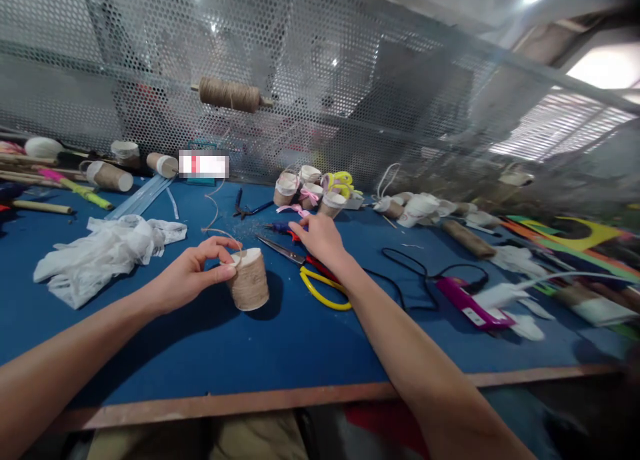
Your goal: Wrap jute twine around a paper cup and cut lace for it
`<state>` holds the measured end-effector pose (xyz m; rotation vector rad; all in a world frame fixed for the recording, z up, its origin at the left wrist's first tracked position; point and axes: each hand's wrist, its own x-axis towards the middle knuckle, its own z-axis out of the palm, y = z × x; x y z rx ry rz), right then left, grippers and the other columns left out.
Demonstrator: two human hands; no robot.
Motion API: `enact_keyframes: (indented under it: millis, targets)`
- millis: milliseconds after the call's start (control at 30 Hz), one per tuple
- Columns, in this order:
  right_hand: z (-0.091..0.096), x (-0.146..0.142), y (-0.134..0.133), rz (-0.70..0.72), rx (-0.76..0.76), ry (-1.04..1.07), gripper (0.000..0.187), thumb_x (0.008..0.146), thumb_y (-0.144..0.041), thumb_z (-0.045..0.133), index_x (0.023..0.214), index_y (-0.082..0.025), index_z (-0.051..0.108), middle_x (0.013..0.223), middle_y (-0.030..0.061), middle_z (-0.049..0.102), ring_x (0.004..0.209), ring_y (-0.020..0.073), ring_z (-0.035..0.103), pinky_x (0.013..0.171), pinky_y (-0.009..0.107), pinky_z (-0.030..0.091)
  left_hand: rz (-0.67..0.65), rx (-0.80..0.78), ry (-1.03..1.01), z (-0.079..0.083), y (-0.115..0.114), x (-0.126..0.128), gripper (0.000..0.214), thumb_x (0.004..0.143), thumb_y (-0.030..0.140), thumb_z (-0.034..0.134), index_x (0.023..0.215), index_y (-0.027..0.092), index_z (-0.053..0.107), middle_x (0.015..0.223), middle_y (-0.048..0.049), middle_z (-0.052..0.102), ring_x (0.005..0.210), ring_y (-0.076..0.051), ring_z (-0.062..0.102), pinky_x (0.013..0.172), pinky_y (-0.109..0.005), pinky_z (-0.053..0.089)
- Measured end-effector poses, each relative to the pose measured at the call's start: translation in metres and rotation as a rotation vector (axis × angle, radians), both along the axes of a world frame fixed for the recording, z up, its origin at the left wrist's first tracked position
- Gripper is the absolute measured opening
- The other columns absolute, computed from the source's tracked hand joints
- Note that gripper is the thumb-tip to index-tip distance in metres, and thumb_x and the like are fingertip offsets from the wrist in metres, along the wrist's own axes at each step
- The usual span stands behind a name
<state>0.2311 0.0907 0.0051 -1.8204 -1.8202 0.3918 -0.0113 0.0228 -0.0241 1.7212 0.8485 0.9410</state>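
My left hand [203, 270] pinches the rim of a twine-wrapped paper cup [251, 283], tilted above the blue tabletop. A loose strand of twine [215, 210] runs from the fingers up toward the spool [229, 95] on the mesh wall. Farther right, my right hand [323, 240] is closed around a red and blue glue gun [281, 228], its nozzle pointing left. My palm and wrist hide much of its body. Just below lie scissors with yellow handles [325, 293], blades toward the cup.
Pliers [243, 213] and several finished cups [287, 188] with ribbons stand behind. Crumpled white lace [107, 250] and clear glue sticks [145, 197] lie left. At right a black cord [425, 280] runs near a purple power strip [470, 307]. A wooden edge [250, 401] borders the table front.
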Motion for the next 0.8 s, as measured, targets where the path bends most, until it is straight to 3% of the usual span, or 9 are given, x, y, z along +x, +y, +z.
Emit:
enact_keyframes:
  millis: [100, 167, 233, 333, 433, 567, 800]
  targets:
    - [0.018, -0.028, -0.022, 0.224, 0.014, 0.025, 0.030, 0.082, -0.040, 0.052, 0.069, -0.018, 0.066, 0.081, 0.0055, 0.065, 0.087, 0.0202, 0.057, 0.076, 0.029, 0.041, -0.024, -0.013, 0.000, 0.001, -0.001, 0.001, 0.023, 0.076, 0.038, 0.060, 0.067, 0.017, 0.058, 0.115, -0.0090, 0.053, 0.114, -0.025, 0.046, 0.096, -0.039, 0.034]
    - [0.026, -0.047, -0.036, 0.502, -0.063, 0.097, 0.038, 0.085, -0.045, 0.045, 0.069, -0.017, 0.067, 0.076, 0.0029, 0.065, 0.077, 0.0159, 0.058, 0.068, 0.025, 0.041, -0.051, -0.023, 0.001, 0.001, -0.002, 0.001, 0.025, 0.075, 0.039, 0.060, 0.066, 0.017, 0.058, 0.111, -0.0080, 0.055, 0.111, -0.025, 0.048, 0.096, -0.039, 0.035]
    - [0.030, -0.061, -0.046, 0.643, -0.163, 0.180, 0.035, 0.081, -0.044, 0.050, 0.069, -0.015, 0.065, 0.073, 0.0025, 0.064, 0.071, 0.0142, 0.056, 0.063, 0.024, 0.041, -0.071, -0.031, 0.002, 0.002, -0.003, 0.002, 0.025, 0.075, 0.040, 0.061, 0.065, 0.017, 0.057, 0.105, -0.0060, 0.057, 0.104, -0.023, 0.051, 0.095, -0.038, 0.035]
    - [0.032, -0.067, -0.056, 0.618, -0.240, 0.373, 0.021, 0.076, -0.033, 0.058, 0.071, -0.013, 0.062, 0.071, 0.0022, 0.062, 0.067, 0.0124, 0.055, 0.062, 0.024, 0.041, -0.087, -0.044, 0.004, 0.003, -0.004, 0.002, 0.025, 0.075, 0.039, 0.061, 0.065, 0.017, 0.057, 0.099, -0.0045, 0.058, 0.100, -0.022, 0.052, 0.095, -0.038, 0.035]
    - [0.032, -0.059, -0.065, 0.556, -0.196, 0.516, 0.016, 0.073, -0.029, 0.061, 0.072, -0.013, 0.060, 0.072, 0.0010, 0.061, 0.068, 0.0111, 0.054, 0.065, 0.024, 0.041, -0.095, -0.080, -0.014, 0.004, -0.004, 0.002, 0.025, 0.075, 0.039, 0.060, 0.065, 0.016, 0.056, 0.108, -0.0059, 0.056, 0.103, -0.023, 0.052, 0.093, -0.038, 0.036]
    - [0.027, -0.044, -0.076, 0.480, -0.139, 0.540, 0.017, 0.072, -0.031, 0.062, 0.076, -0.014, 0.060, 0.073, 0.0007, 0.060, 0.067, 0.0109, 0.053, 0.064, 0.024, 0.041, -0.089, -0.140, -0.048, 0.004, -0.004, 0.002, 0.026, 0.075, 0.040, 0.061, 0.068, 0.016, 0.054, 0.115, -0.0072, 0.053, 0.105, -0.024, 0.051, 0.091, -0.037, 0.037]
    - [0.009, -0.032, -0.086, 0.468, -0.008, 0.615, 0.013, 0.074, -0.027, 0.058, 0.067, -0.017, 0.054, 0.076, 0.0006, 0.058, 0.073, 0.0116, 0.052, 0.071, 0.025, 0.042, -0.097, -0.157, -0.067, 0.003, -0.005, 0.001, 0.023, 0.077, 0.037, 0.060, 0.070, 0.016, 0.053, 0.117, -0.0076, 0.052, 0.109, -0.024, 0.050, 0.087, -0.034, 0.039]
